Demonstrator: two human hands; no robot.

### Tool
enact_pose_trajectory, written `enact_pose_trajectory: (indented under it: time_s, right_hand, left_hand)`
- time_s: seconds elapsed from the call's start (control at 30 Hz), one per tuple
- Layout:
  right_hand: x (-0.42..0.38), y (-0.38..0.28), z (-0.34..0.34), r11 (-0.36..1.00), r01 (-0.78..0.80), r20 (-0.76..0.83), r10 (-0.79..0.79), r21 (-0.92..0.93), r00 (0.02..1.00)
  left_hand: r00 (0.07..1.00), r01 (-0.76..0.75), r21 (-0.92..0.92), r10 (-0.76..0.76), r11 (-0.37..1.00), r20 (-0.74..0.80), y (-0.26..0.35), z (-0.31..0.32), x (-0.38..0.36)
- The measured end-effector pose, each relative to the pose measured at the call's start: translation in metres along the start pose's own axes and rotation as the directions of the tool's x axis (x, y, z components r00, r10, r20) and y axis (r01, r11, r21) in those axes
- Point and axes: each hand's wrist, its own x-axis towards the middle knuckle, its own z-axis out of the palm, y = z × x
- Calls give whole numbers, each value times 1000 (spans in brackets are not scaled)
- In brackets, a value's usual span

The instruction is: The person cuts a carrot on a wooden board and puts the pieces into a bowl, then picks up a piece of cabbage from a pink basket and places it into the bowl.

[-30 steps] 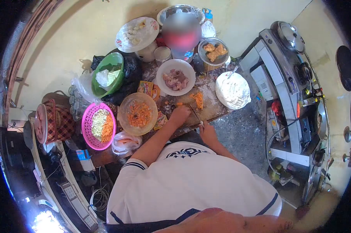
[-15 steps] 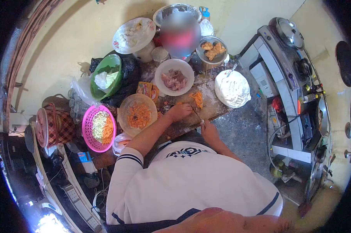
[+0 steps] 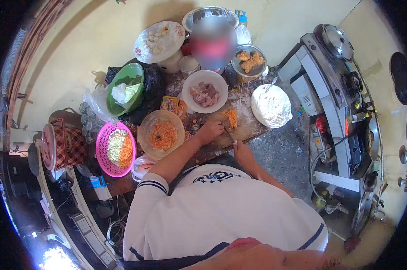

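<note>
My right hand (image 3: 244,153) is closed around the handle of a knife (image 3: 229,134), whose blade points up and left to the fingertips of my left hand (image 3: 211,132). My left hand rests on the wooden cutting board (image 3: 253,130) with fingers curled down over what looks like a piece of carrot, mostly hidden beneath them. Just beyond the fingers lies a small pile of cut carrot strips (image 3: 231,119). To the left of my left forearm, a translucent bowl (image 3: 143,145) holds chopped orange carrot. Behind the board stands a white bowl (image 3: 189,101) of raw meat pieces.
At left are a pink basket (image 3: 102,155) of shredded vegetables and a green basin (image 3: 137,100). A white flour-covered bowl (image 3: 271,106) stands right of the board. Fried pieces (image 3: 250,60) sit in a strainer at the back. A stove (image 3: 322,63) is on the right.
The view has shifted slightly, so the table items appear a little further right and down. Both hands stay at the board, the knife blade at the left fingertips; its angle looks a little different.
</note>
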Motion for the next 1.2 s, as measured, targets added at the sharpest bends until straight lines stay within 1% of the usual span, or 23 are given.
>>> enact_pose_trajectory:
  time_s: [0.07, 0.1, 0.17, 0.3, 0.33, 0.4, 0.47, 0.6, 0.67, 0.73, 0.8, 0.83, 0.9, 1.0, 1.07, 1.13, 1.2]
  right_hand:
    - [2, 0, 4, 1000, 5, -7, -5, -1, 1000]
    - [4, -1, 5, 1000, 12, -15, -12, 1, 1000]
    - [2, 4, 2, 999, 32, -28, -32, 13, 999]
    - [-4, -2, -11, 998, 58, -15, -58, 7, 998]
    - [-5, -4, -12, 998, 58, -12, -58, 5, 998]
    - [-7, -8, -12, 1000, 5, 11, -5, 3, 1000]
    - [-5, -4, -5, 1000, 9, -1, -9, -2, 1000]
    - [7, 0, 8, 999, -7, 5, 7, -43, 1000]
    - [9, -5, 6, 999, -9, 7, 10, -48, 1000]
    - [8, -7, 6, 999, -5, 4, 6, -50, 1000]
    - [1, -1, 8, 996, 48, -86, -54, -69, 995]
    - [0, -1, 6, 996, 50, -85, -56, -70, 995]
    - [-3, 0, 2, 1000, 0, -15, 0, 11, 1000]
    - [-2, 0, 6, 1000, 6, -9, -6, 14, 1000]
    - [-3, -3, 5, 1000, 16, -24, -16, 24, 1000]
    - [0, -5, 6, 999, 27, -41, -25, 35, 999]
    - [4, -6, 8, 999, -40, 3, 40, -22, 999]
  left_hand:
    - [998, 56, 1, -56, 998, 2, 4, -3, 1]
    - [999, 53, 5, -53, 999, 1, 5, -8, 3]
    - [995, 57, 37, -60, 998, 85, 7, -16, 6]
    - [991, 96, 54, -101, 994, 91, 11, -14, 3]
    - [987, 114, 44, -118, 993, 105, 11, -14, 3]
    - [983, 133, 35, -136, 991, 120, 9, -12, 1]
    - [990, 98, 45, -102, 994, 95, 5, -9, 0]
    - [990, 119, 41, -122, 992, 67, 6, -3, -3]
    - [995, 94, 51, -92, 994, -42, 6, -7, -1]
    - [995, 102, 69, -101, 992, -13, 6, -6, -2]
    - [993, 112, 87, -114, 990, 13, 7, -6, -2]
    - [992, 127, 65, -128, 990, 7, 8, -7, -1]
    - [990, 144, 41, -144, 989, -1, 10, -7, -1]
    - [988, 152, 80, -155, 985, 23, 9, -5, -2]
    - [991, 124, 134, -116, 983, -67, 6, 0, -4]
    - [991, 132, 131, -127, 983, -48, 6, -2, -5]
    - [990, 141, 126, -138, 982, -28, 7, -3, -5]
